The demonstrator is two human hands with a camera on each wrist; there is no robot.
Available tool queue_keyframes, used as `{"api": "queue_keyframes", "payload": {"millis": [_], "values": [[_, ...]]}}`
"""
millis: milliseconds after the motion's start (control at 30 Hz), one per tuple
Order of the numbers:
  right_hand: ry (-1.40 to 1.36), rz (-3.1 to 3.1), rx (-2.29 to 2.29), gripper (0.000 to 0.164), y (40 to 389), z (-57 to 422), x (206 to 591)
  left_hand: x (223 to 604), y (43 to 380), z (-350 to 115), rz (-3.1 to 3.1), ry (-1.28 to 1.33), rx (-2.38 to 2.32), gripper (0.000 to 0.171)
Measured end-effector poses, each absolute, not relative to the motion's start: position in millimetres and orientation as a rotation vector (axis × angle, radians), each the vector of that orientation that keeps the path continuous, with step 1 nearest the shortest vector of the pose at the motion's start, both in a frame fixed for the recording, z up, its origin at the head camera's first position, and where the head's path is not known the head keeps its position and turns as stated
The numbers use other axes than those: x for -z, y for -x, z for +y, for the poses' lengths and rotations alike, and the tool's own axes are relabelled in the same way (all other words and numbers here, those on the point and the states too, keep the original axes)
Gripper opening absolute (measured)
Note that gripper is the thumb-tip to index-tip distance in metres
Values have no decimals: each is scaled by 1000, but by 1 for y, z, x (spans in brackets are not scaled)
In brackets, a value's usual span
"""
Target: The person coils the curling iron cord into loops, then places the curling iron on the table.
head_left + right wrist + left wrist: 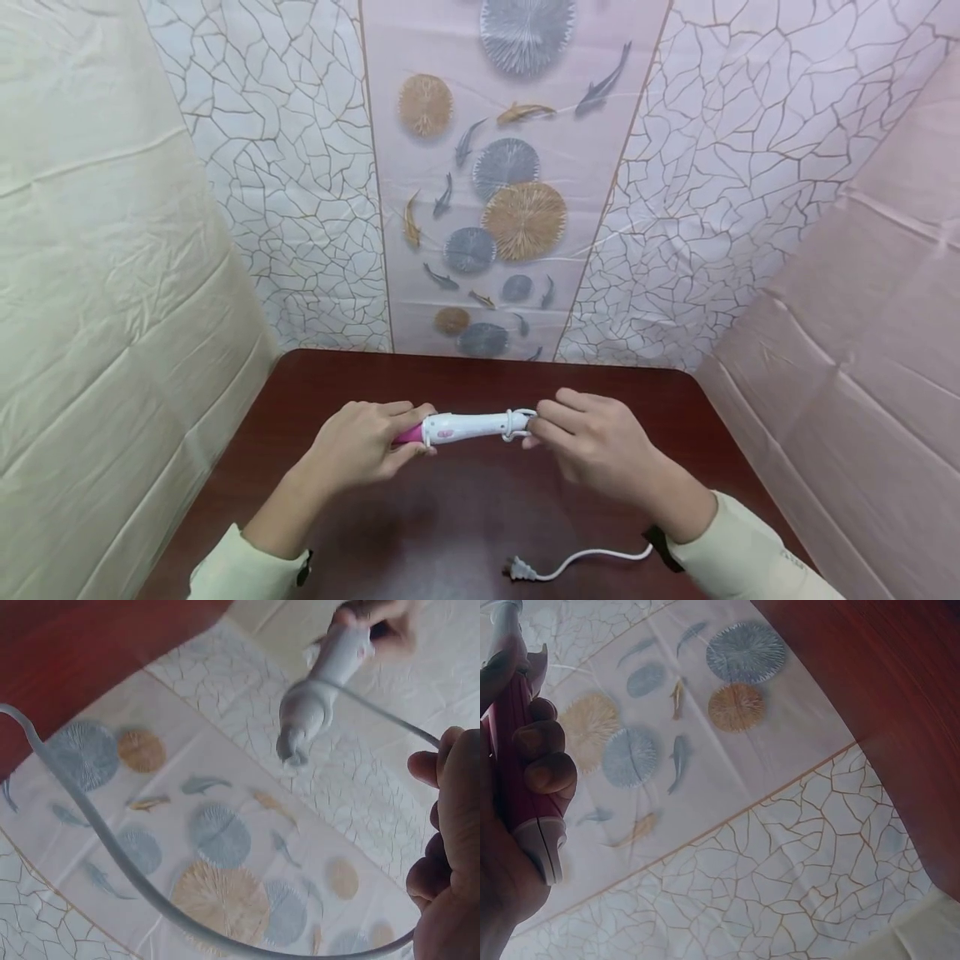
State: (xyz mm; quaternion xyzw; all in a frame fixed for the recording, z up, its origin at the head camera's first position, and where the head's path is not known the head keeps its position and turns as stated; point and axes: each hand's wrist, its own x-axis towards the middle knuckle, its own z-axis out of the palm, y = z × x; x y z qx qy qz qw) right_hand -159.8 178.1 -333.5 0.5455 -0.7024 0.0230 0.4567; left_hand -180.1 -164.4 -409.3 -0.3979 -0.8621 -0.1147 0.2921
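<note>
Gripping the pink section [408, 434] of a pink-and-white handheld appliance, the left hand [363, 442] closes its fingers and thumb around it, as the left wrist view also shows, with a pale tip [541, 844] standing out past the palm. The appliance is held up over the dark reddish-brown table [442, 525], lying roughly level between the two hands in the head view, its white handle [474, 427] pointing toward the right hand [592, 433]. Small pink markings [446, 434] show on the handle near the pink section. A white cord [112, 847] is looped around the far end of the handle; in the right wrist view one stretch runs straight from there to the right hand, whose curled fingers and thumb pinch it, and another length hangs in a broad curve below. The two-pin plug [520, 570] lies on the near part of the table, with cord leading from it toward the right sleeve [750, 550]. Behind the table hangs a patterned cloth [480, 167] with fish and round gray and tan motifs, between white panels crossed by tan lines.
</note>
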Motion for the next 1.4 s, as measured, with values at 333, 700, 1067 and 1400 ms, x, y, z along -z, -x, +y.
{"api": "queue_keyframes", "payload": {"millis": [333,700,1067,1400], "values": [[-1211,-1836,-69,33,187,194,332,409,167,-154,-2290,1165,298,45],[-1156,-1905,-148,39,218,211,335,402,158,-147,-2195,1236,334,48],[-1023,-2038,-213,6,245,226,337,391,151,-139,-2118,1256,216,47],[-1034,-2174,-158,16,244,229,384,379,156,-145,-2052,1198,252,44]]}}
